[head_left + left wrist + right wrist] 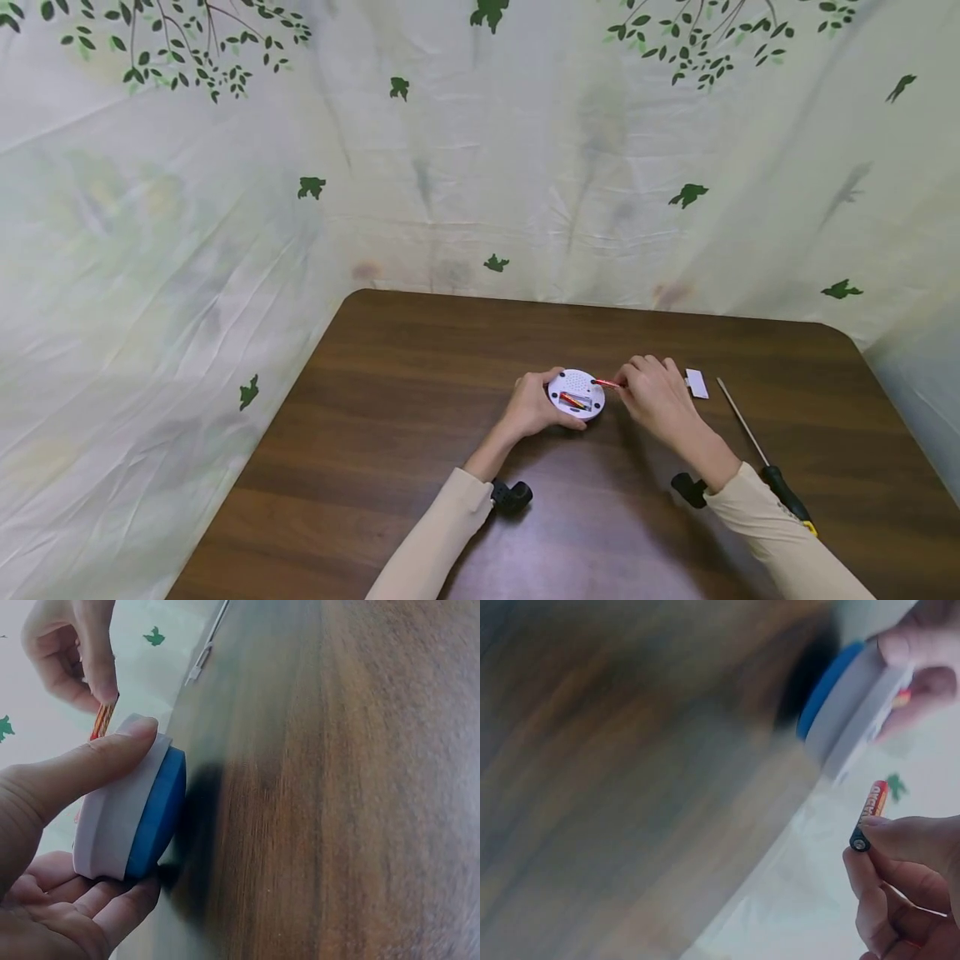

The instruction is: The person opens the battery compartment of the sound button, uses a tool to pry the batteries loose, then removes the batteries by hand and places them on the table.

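My left hand grips a round white device by its edge, thumb on one side and fingers on the other. In the left wrist view the device shows a white body and a blue underside. Its open battery slot faces up, with one red battery lying in it at a slant. Between thumb and fingertips my right hand pinches a second battery, red with a dark end. That battery is just right of the device; the right wrist view shows a gap between them.
A small white cover lies on the brown table beyond the right hand. Right of it rests a long screwdriver with a black and yellow handle, partly behind the right sleeve. Leaf-patterned cloth hangs behind the table.
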Tool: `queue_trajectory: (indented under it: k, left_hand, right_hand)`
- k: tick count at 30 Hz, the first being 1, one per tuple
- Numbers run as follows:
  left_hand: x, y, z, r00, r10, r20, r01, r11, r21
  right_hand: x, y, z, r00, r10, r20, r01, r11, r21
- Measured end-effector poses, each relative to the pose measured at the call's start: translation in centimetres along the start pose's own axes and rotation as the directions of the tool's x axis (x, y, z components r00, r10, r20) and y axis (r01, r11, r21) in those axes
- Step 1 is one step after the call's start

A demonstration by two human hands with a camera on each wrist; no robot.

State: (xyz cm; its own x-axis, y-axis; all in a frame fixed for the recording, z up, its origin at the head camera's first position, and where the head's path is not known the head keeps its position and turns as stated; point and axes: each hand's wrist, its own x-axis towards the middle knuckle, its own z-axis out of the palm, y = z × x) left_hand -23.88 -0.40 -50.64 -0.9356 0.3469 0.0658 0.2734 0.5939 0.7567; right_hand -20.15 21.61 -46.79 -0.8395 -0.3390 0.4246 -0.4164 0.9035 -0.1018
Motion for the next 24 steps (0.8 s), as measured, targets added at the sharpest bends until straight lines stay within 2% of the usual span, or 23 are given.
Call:
queue_trajectory:
  k: [6, 13, 19, 24]
  left_hand:
    - [0.1, -0.1, 0.1, 1.000, -0.009, -0.003, 0.009, 1.000, -0.017]
    - [-0.1, -0.1, 0.0, 0.999, -0.034, 0.002, 0.034, 0.998, -0.051]
    - [-0.1, -0.2, -0.1, 0.999, -0.041, -0.003, 0.041, 0.996, -0.077]
    - [0.0, -0.3, 0.3, 0.999, -0.038, 0.003, 0.038, 0.997, -0.069]
  right_hand:
    - [-0.9, 4.4, -2.1, 0.995, 0.097, 0.005, -0.097, 0.995, -0.014]
    - [-2.6, 10.7, -4.7, 0.975, 0.224, 0.006, -0.224, 0.974, -0.036]
    - [-3.6, 15.6, -6.4, 0.946, 0.319, 0.061, -0.315, 0.947, -0.063]
    - [-4.8, 19.1, -6.6, 0.913, 0.388, 0.124, -0.381, 0.921, -0.074]
